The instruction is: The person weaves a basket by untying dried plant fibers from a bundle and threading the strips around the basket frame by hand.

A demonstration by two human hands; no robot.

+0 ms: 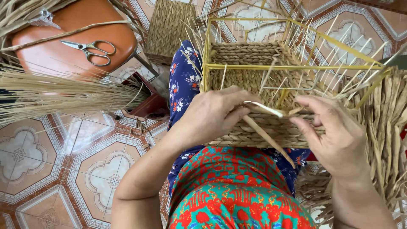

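Left hand (212, 114) curled closed, pinching a flat pale straw weaving strand (265, 109) against the near wall of the half-woven tan braided-straw basket on a yellow wire frame (254, 76). Right hand (335, 135) half-closed, thumb and forefinger gripping the same strand's other end just beside the left fingertips. Basket sits on the lap, directly under and ahead of both hands; a second loose strand (269, 140) trails down from between the hands. Loose dried straw heap (388, 123) just right of the right hand. Pale thin reed bundle (63, 91) well left of the left hand; steel scissors (91, 50) on an orange-brown plastic stool (51, 55) beyond it. For a good pass, judging by the grip: keep strand flat, tension even, press tight against the row below before tucking behind the upright.
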